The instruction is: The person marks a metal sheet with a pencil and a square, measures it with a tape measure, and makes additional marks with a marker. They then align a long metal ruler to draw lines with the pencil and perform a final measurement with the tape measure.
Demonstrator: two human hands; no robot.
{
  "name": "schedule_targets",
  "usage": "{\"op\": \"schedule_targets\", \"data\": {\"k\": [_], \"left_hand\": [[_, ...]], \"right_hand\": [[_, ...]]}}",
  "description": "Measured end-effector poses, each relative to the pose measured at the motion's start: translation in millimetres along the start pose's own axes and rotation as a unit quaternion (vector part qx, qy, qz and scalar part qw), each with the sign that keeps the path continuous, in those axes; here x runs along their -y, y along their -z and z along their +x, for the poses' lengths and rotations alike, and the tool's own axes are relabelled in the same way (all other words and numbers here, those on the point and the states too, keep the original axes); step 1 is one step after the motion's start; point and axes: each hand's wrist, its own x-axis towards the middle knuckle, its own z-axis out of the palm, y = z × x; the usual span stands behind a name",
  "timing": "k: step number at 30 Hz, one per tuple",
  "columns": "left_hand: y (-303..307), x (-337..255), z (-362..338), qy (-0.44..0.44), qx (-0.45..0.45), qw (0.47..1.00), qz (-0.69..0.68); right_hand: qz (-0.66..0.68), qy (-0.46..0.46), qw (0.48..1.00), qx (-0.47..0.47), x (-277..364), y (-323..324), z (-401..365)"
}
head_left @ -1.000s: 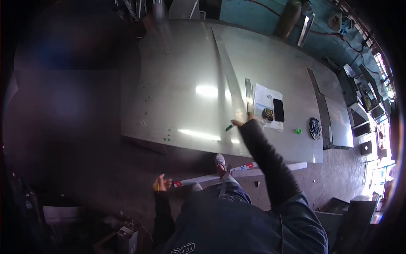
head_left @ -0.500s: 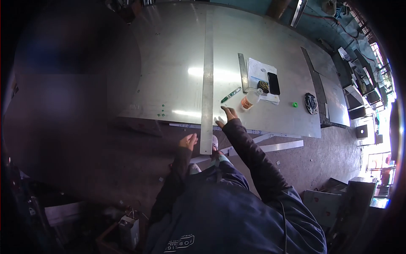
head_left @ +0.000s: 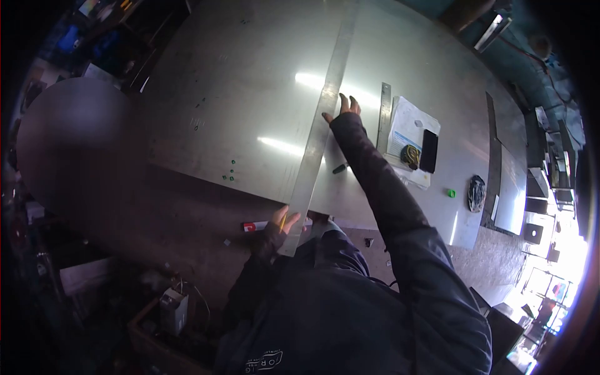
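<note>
A long metal straightedge (head_left: 310, 153) lies slantwise across a large sheet-metal surface (head_left: 206, 75), its near end jutting past the front edge. My left hand (head_left: 282, 222) is closed at the left edge of that near end, with a thin yellow thing showing between thumb and fingers. Farther up, my right hand (head_left: 343, 112) has its fingers spread, the thumb on the straightedge and the other fingers beside its right edge. A dark green marker (head_left: 339, 169) shows partly by my right forearm, which hides the rest.
To the right are a short metal ruler (head_left: 384, 115), papers (head_left: 405, 125), a tape measure (head_left: 410, 156) and a black phone (head_left: 429, 150). Beyond them lie a green cap (head_left: 450, 193) and a dark crumpled bundle (head_left: 476, 192). Several small green bits (head_left: 232, 169) sit left. A blurred person (head_left: 75, 144) stands left.
My right hand has moved forward along the straightedge. My left hand has come onto its near end. The straightedge now slants, near end to the left, and the head view has turned. My arm now covers the bottle.
</note>
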Motion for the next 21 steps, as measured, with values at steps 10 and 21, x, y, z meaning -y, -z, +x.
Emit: {"op": "schedule_targets", "data": {"k": [10,21], "left_hand": [[10.2,42.9,-19.8,-0.024,-0.163,0.965,0.202],[1.2,1.4,-8.1,0.014,-0.255,0.960,0.118]], "right_hand": [[-0.130,0.033,0.991,0.020,-19.1,-26.4,135.0],[-0.143,0.095,0.983,-0.069,-17.6,-46.3,135.9]]}}
